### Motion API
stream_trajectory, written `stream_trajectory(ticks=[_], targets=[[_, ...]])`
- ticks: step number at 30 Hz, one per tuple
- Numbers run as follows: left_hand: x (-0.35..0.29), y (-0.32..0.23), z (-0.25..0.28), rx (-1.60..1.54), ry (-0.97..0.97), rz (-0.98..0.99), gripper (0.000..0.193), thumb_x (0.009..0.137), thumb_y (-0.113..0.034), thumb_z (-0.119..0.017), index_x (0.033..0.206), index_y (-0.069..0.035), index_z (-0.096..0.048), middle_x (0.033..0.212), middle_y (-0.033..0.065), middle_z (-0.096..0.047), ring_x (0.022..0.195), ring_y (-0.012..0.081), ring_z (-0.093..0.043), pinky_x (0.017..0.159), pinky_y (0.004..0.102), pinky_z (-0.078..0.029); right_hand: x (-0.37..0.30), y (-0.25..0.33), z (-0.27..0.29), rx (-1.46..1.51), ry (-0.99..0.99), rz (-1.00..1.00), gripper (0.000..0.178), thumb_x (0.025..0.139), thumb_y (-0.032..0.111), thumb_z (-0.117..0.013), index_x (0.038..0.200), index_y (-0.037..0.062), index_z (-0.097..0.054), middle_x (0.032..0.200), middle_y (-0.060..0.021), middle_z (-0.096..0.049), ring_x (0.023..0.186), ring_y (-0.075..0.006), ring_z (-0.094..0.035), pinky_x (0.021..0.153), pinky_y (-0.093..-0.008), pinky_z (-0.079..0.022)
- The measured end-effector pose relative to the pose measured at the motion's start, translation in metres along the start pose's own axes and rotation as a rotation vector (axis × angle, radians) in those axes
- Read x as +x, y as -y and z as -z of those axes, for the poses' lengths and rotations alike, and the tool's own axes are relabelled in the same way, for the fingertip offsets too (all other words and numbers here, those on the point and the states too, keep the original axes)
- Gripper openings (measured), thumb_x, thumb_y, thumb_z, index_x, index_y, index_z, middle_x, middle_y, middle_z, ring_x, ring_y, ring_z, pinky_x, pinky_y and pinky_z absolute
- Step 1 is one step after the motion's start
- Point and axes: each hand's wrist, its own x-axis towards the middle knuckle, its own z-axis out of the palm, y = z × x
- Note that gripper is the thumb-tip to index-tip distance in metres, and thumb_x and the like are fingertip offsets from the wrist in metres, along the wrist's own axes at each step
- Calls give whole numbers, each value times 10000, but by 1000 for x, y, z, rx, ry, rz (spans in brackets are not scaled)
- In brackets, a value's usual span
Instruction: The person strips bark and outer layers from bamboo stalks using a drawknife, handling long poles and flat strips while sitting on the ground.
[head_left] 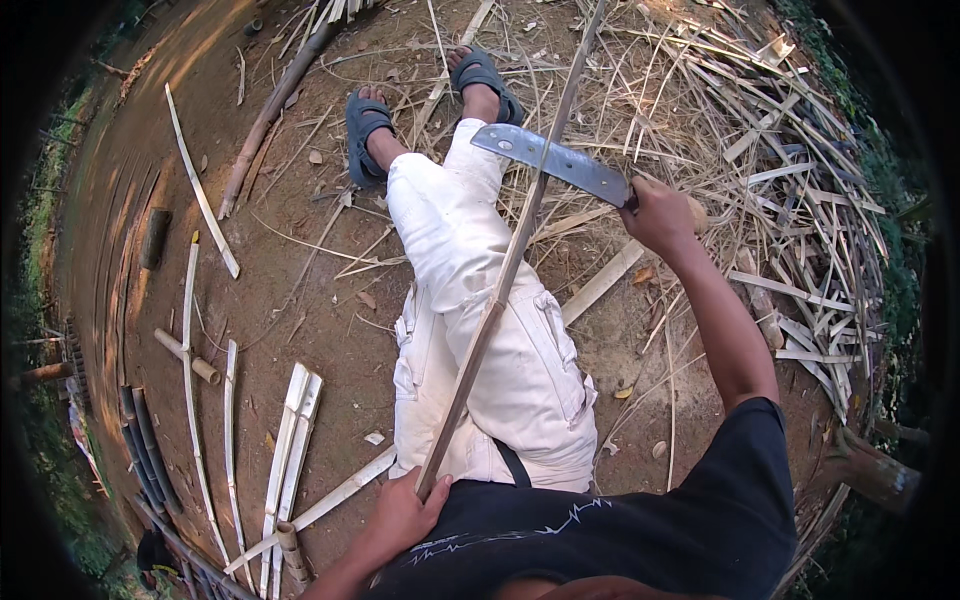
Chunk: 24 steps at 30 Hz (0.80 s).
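While the left hand (405,518) is clasping a bamboo strip (490,322) slanting over white trousers (525,400), the right hand (662,216) is gripping a machete (585,174) across it, fingers curled tight, apparently shaving, a job next needing steady pressure.

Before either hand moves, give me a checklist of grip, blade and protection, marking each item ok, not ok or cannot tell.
1. Left hand closed on the bamboo strip: ok, near its lower visible end.
2. Right hand closed on the handle of the broad-bladed knife: ok.
3. Left hand clear of the blade: ok, the blade crosses the strip well away from it.
4. Blade touching the strip: cannot tell from this view.
5. Hands gloved: not ok, both bare.
6. Toes covered: not ok, the sandals are open-toed.
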Motion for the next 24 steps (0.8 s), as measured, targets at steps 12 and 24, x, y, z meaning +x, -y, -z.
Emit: stream_trajectory(ticks=[12, 24], targets=[[6, 13, -5, 39, -41, -44, 316, 954, -286, -660, 910, 26, -639, 714, 278, -655, 705, 465, -673, 627, 515, -543, 71, -48, -14, -79, -34, -135, 232, 838, 289, -690, 905, 66, -686, 811, -178, -712, 784, -366, -712, 724, -492, -563], [2, 26, -23, 89, -138, -126, 310, 914, -287, -710, 884, 15, -648, 677, 247, -660, 635, 433, -679, 583, 488, -560, 113, -66, -8, -111, 50, -389, 273, 822, 226, -709, 1020, 42, -670, 922, -151, -730, 848, -350, -719, 764, -482, -565]])
